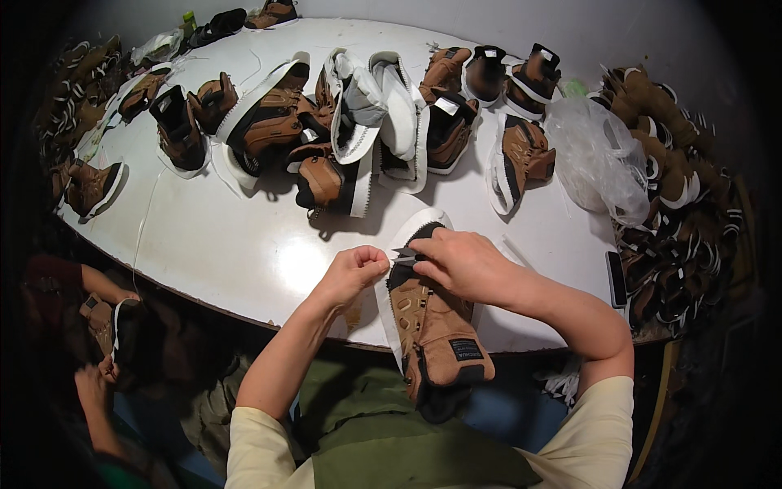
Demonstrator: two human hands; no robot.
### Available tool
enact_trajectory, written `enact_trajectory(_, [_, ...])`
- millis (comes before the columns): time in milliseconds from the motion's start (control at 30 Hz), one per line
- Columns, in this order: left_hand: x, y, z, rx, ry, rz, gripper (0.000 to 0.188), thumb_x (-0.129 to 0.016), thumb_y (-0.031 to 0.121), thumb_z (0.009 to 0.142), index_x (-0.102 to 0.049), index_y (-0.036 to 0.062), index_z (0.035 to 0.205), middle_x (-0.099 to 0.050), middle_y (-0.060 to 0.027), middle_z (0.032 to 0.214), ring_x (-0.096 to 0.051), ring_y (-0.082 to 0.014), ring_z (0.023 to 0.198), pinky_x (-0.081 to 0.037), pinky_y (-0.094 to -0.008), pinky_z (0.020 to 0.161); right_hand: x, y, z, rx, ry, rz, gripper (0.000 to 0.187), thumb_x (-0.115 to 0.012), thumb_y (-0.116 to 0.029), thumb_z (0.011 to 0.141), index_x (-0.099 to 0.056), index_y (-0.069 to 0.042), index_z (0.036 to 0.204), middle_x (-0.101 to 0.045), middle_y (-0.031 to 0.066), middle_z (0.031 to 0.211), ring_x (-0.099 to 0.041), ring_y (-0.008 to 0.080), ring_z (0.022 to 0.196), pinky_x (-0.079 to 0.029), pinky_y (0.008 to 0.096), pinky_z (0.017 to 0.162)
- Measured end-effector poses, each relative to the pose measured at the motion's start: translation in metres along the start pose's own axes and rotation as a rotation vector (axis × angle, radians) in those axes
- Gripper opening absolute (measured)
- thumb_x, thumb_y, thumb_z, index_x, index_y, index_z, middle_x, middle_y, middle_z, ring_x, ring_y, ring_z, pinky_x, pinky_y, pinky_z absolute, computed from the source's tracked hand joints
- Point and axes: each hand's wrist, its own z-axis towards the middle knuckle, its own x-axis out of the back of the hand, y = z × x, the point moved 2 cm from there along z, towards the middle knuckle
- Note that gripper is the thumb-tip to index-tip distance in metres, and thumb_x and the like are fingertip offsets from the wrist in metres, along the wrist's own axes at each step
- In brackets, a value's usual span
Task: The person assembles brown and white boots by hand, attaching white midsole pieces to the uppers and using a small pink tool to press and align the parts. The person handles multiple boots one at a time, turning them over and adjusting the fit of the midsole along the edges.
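A brown and black shoe upper (444, 330) with a white sole strip (386, 318) stitched round its edge lies at the table's near edge, its toe pointing away from me. Its ankle end hangs over the edge above my green apron. My right hand (464, 262) is closed round small thread snips (404, 254), whose blades point left over the toe part. Just left of the blades, my left hand (358, 273) pinches a thin pale thread at the strip's edge. The thread's far end is hard to make out.
Several brown shoes (269, 118) with white strips stand across the white table (244, 269). A clear plastic bag (593, 155) and a dark phone (617, 279) are at the right. Shoes are piled (676, 196) beyond. At lower left, another person's hands (102, 371) hold a shoe.
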Motion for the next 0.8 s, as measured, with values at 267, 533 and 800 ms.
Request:
enact_trajectory(267, [-0.003,0.003,-0.002,0.006,0.018,0.023,0.006,-0.06,0.007,0.088,-0.059,0.0022,0.085,-0.052,0.0045,0.072,-0.041,-0.0029,0.059,-0.032,-0.0172,0.052,-0.005,-0.007,0.002,0.026,-0.067,-0.249,0.023,-0.063,-0.024,0.083,-0.063,-0.002,0.09,-0.06,0.0179,0.087,-0.064,0.0342,0.075,-0.052,0.0422,0.062])
enact_trajectory(533, [0.001,-0.002,0.0,0.015,0.016,0.013,0.006,-0.061,0.008,0.088,-0.059,0.0021,0.085,-0.054,0.0036,0.074,-0.044,-0.004,0.063,-0.036,-0.018,0.057,-0.017,-0.008,0.012,0.064,-0.05,-0.385,0.019,-0.06,-0.022,0.081,-0.063,-0.003,0.081,-0.059,0.0136,0.081,-0.063,0.0304,0.072,-0.05,0.0405,0.059])
enact_trajectory(800, [0.0,-0.005,0.001,-0.005,0.011,-0.024,0.007,-0.061,0.008,0.087,-0.06,0.0026,0.084,-0.053,0.0048,0.072,-0.042,-0.0026,0.06,-0.033,-0.017,0.052,-0.018,-0.012,0.02,0.095,-0.004,-0.338,0.011,-0.063,-0.012,0.069,-0.068,-0.002,0.073,-0.063,0.0168,0.081,-0.065,0.0298,0.073,-0.052,0.0381,0.061])
